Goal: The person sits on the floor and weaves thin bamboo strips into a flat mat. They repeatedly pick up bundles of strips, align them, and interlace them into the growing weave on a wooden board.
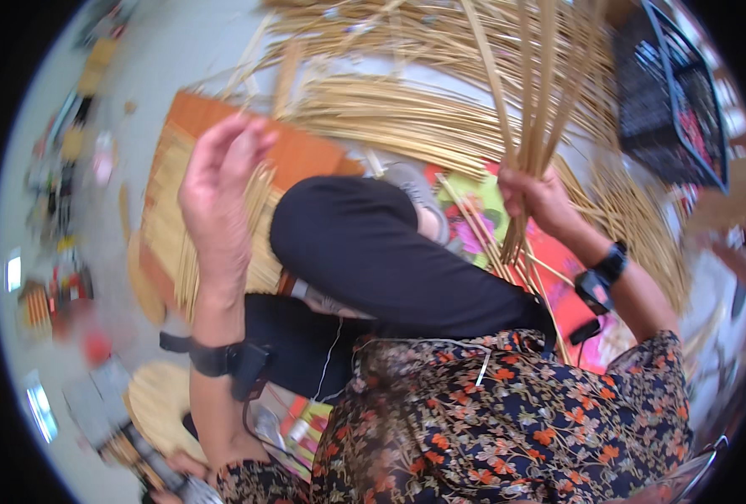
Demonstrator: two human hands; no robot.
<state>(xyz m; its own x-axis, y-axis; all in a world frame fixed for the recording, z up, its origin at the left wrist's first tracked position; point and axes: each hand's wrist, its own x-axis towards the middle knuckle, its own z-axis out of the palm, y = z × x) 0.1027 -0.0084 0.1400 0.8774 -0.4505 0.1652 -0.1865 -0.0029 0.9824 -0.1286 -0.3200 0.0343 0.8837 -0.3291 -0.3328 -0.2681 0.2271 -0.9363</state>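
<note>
My right hand [537,195] is closed around a bundle of long, thin bamboo strips [543,92]. The strips stand up from the fist and fan apart toward the top, while their short lower ends stick out below it. Raised over an orange-brown board [306,155], my left hand [218,185] has bent fingers smeared by motion. Whether those fingers pinch anything is not clear. More pale strips [186,269] lie on the board beside my left wrist.
Heaps of loose bamboo strips [390,109] cover the floor ahead. A dark plastic crate [663,105] stands at the far right. Under my right hand lies a colourful floral mat [558,273]. My bent knee [331,218] rises between my hands. A round pale woven piece [161,395] is at lower left.
</note>
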